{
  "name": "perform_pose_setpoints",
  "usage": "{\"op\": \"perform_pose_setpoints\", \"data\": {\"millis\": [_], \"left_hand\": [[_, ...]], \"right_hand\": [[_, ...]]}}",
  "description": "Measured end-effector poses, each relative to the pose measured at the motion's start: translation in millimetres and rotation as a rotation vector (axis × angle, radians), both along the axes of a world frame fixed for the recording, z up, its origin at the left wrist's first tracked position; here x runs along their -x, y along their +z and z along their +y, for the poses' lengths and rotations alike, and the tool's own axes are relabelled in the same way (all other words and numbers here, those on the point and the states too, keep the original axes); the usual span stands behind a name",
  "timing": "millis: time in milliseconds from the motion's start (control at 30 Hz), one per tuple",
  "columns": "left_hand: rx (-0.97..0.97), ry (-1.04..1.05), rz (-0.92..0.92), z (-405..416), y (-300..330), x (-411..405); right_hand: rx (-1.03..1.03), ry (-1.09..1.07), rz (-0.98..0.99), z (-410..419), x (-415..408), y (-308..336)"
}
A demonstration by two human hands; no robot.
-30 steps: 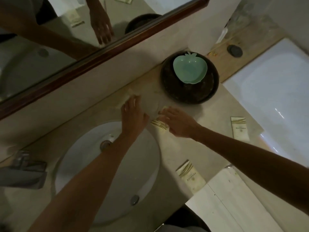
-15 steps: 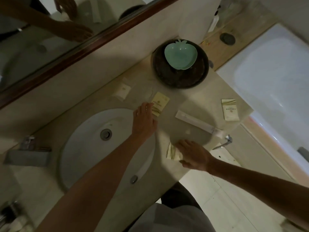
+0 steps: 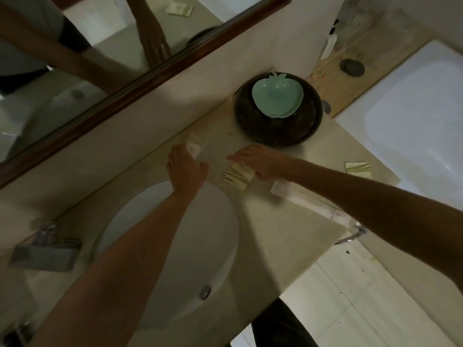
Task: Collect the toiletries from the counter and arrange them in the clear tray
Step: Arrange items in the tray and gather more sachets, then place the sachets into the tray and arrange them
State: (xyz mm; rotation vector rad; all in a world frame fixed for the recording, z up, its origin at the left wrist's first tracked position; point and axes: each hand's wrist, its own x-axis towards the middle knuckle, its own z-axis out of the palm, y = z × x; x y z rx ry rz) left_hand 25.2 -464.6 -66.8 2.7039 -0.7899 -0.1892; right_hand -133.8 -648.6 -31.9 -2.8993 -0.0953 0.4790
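Note:
My left hand [image 3: 186, 167] lies flat on the counter beside the sink, its straight fingertips touching a small white packet [image 3: 195, 146]. My right hand [image 3: 263, 160] reaches in from the right, palm down, and pinches a cream sachet with green stripes [image 3: 236, 177] just in front of the dark bowl. Between the two hands a faint see-through outline [image 3: 215, 152] lies on the counter, and I cannot tell its edges. A long white tube packet [image 3: 298, 195] runs under my right forearm. Another striped sachet [image 3: 357, 169] sits near the counter's right edge.
A dark round bowl [image 3: 253, 126] holding a mint apple-shaped dish [image 3: 276, 97] stands at the back. The white sink [image 3: 200, 246] fills the near left, with a grey tap [image 3: 45, 249] beside it. A bathtub [image 3: 413, 116] lies right, and the mirror [image 3: 75, 58] hangs above.
My right hand has moved from the counter's front edge up to the spot in front of the bowl, bringing a striped sachet. My left hand has slid back to the white packet.

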Motion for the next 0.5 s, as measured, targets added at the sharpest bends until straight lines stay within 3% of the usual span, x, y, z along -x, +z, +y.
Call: {"op": "perform_pose_setpoints", "data": {"millis": [133, 333, 500], "left_hand": [[-0.096, 0.011, 0.057, -4.4, -9.3, -32.2], [-0.126, -0.155, 0.120, -6.5, -14.7, -44.5], [0.018, -0.194, 0.279, 25.1, 6.2, -25.5]], "right_hand": [[0.043, 0.041, 0.144, -10.8, -22.5, -12.1], [0.126, 0.091, 0.184, 8.2, -31.2, -18.3], [0.040, -0.039, 0.210, 39.2, -24.0, -6.3]]}}
